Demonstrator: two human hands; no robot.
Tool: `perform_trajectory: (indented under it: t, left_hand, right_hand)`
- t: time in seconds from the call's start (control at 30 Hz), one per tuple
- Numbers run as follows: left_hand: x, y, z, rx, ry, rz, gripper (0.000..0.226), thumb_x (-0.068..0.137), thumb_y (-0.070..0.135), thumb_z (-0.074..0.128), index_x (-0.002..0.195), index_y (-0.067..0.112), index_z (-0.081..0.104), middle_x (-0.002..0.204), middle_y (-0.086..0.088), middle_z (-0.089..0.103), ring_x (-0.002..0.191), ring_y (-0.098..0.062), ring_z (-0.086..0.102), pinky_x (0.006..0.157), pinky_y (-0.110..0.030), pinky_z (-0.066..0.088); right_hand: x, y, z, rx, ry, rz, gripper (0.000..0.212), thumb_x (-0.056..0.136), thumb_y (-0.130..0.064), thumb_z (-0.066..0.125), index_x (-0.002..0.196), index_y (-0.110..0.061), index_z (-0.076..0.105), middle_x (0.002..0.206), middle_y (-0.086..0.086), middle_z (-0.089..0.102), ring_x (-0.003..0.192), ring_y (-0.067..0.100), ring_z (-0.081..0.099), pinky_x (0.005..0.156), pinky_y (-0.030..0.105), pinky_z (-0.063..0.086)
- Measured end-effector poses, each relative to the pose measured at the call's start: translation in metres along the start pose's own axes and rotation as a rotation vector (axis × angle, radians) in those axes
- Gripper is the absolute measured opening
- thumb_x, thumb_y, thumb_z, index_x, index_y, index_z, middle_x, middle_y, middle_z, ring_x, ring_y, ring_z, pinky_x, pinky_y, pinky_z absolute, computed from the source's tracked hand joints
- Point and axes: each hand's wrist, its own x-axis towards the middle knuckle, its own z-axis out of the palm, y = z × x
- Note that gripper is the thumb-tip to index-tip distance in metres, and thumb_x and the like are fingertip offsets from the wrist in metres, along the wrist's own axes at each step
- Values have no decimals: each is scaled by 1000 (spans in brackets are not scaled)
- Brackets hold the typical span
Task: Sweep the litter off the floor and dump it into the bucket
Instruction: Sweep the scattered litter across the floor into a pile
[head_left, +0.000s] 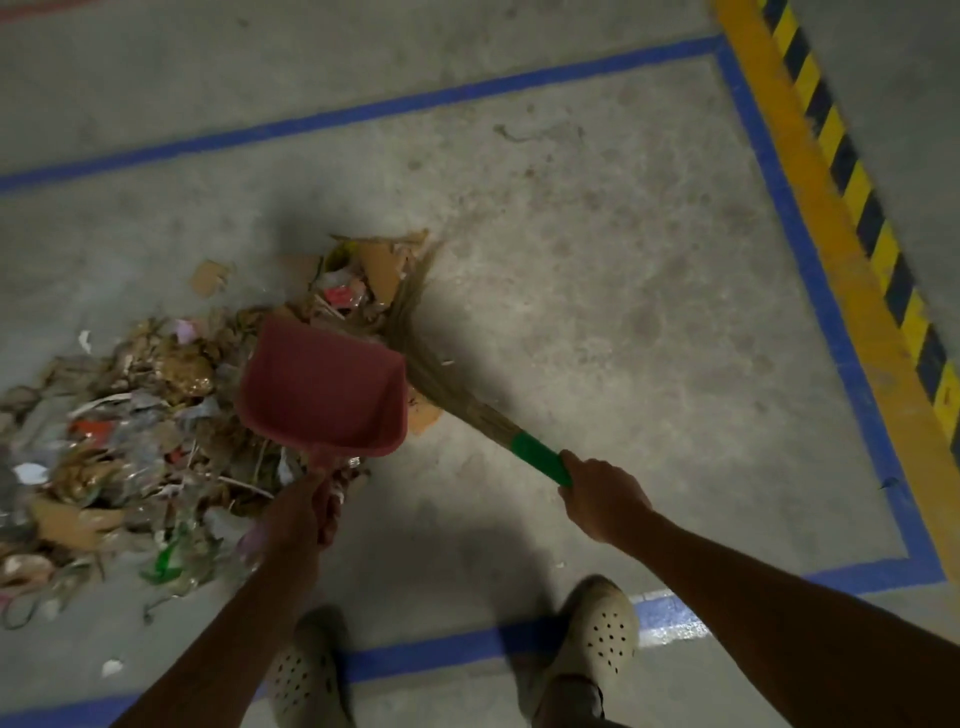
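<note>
Head view looks down on a grass broom (436, 364) and a red dustpan (322, 389) set at the near edge of the litter (130, 441). The coming move turns on one relation. The bristle tips sit at about 1 o'clock from the dustpan's open lip. A clump of cardboard scraps (374, 270) and wrappers lies between them, touching the bristles on their 9 o'clock side.

The broom's long axis runs from 4 o'clock at the grip up to 11 o'clock at the tips, passing just beside the pan's right wall. A pull of the bristles toward 7 o'clock would probably carry that clump onto the pan. The main heap spreads from the pan out to 9 o'clock, nearer the left hand (304, 512).

The right hand (602, 501) is clenched round the broom's green handle (540, 460). The left hand grasps the dustpan's short handle, fingers wrapped, with the lip pointed at 12 o'clock. Whether that lip touches the concrete floor (597, 260) cannot be told. No bucket shows.
</note>
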Motion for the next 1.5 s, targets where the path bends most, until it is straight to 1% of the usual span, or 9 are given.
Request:
perform_trajectory:
  t: [0.13,0.3,0.5,0.73,0.87,1.03,1.2,1.37,1.5]
  left_hand:
    - [18,-1,-56,-137,-47,2,31,98,25,55,69,12,54,52,-6,48,29,-10,33,35,-14,23]
    - [33,11,-104,-128,-110,77,38,100,24,49,64,11,48,43,-3,45,28,-11,30,34,-15,20]
    - [53,39,-146,-150,-81,53,30,98,17,51,69,9,49,48,-5,46,26,-10,30,35,-11,19]
    - [107,47,-185,-66,-94,27,32,98,25,51,72,8,54,51,-5,50,29,-12,31,36,-17,18]
    - [127,40,-201,-67,-81,48,33,99,24,50,72,7,56,52,-6,51,29,-12,31,35,-18,21]
    - [152,24,-224,-69,-119,59,27,99,23,49,83,2,56,57,-10,50,28,-13,30,34,-13,20]
    - [151,18,-244,-26,-163,73,31,101,19,43,77,3,51,46,-4,45,27,-11,29,33,-13,20]
    - [144,13,-274,3,-153,53,31,100,18,48,72,4,53,56,-12,46,30,-12,30,34,-15,20]
    - [125,14,-297,2,-126,5,33,99,17,50,67,10,51,56,-12,46,29,-11,30,35,-15,20]
  right_hand:
    - [-21,-19,1,58,102,49,56,105,-45,45,155,-22,35,96,-4,67,73,6,62,71,22,56]
    - [-27,-44,-17,208,260,135,34,103,-40,52,133,-25,52,70,-7,59,53,7,57,45,21,44]
    - [15,-84,-40,297,327,356,27,101,-40,55,120,-22,58,76,4,62,61,23,62,55,32,55]
    - [103,-143,-59,608,76,549,34,100,-27,64,118,1,58,93,16,68,59,21,62,48,30,50]
    - [136,-189,-41,418,72,454,30,101,-28,61,112,0,58,88,13,67,60,20,65,48,30,52]
    - [144,-228,-9,-7,79,260,31,101,-31,55,122,-9,59,110,12,68,95,30,70,76,35,56]
    - [118,-250,12,-130,72,105,33,105,-32,48,135,-18,52,92,2,62,72,17,59,56,27,47]
    - [68,-283,28,-136,55,6,39,105,-40,49,141,-24,45,75,-11,50,60,5,54,51,20,48]
    - [15,-307,35,-88,113,24,47,106,-41,46,148,-23,37,83,-11,54,60,3,56,48,16,42]
